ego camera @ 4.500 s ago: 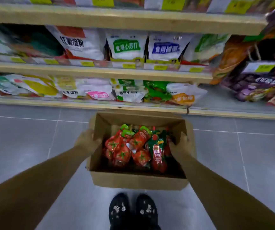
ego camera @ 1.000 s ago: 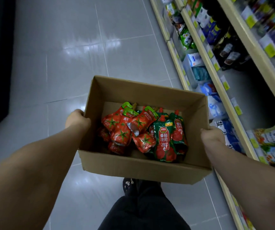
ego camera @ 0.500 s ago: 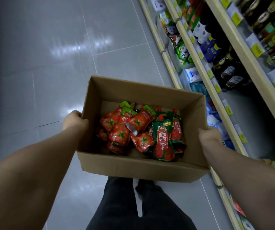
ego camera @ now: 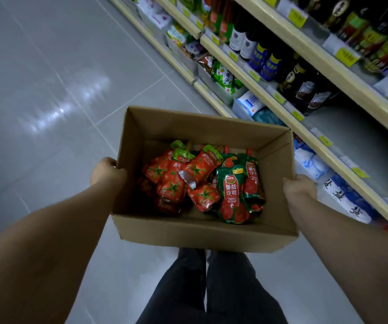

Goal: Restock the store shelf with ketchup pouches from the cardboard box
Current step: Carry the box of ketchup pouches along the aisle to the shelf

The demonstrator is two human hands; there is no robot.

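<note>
Left hand (ego camera: 107,171) and right hand (ego camera: 299,189) are gripping the cardboard box (ego camera: 202,235), probably from underneath. It is now travelling along the shelf (ego camera: 305,127); ketchup pouches (ego camera: 231,195) remaining unplaced

We find the open-topped brown cardboard box (ego camera: 202,235) free from above. Its four walls fence in the heap of red and green ketchup pouches (ego camera: 200,169), with a strip of bare bottom by the near wall. On our left, the glossy grey tiled floor (ego camera: 48,90) lies open. On our right, the cream-edged store shelves (ego camera: 311,130) are crowded with dark glass bottles (ego camera: 303,85) and blue-and-white bags (ego camera: 310,164), apart from one bare grey shelf board (ego camera: 363,141).
</note>
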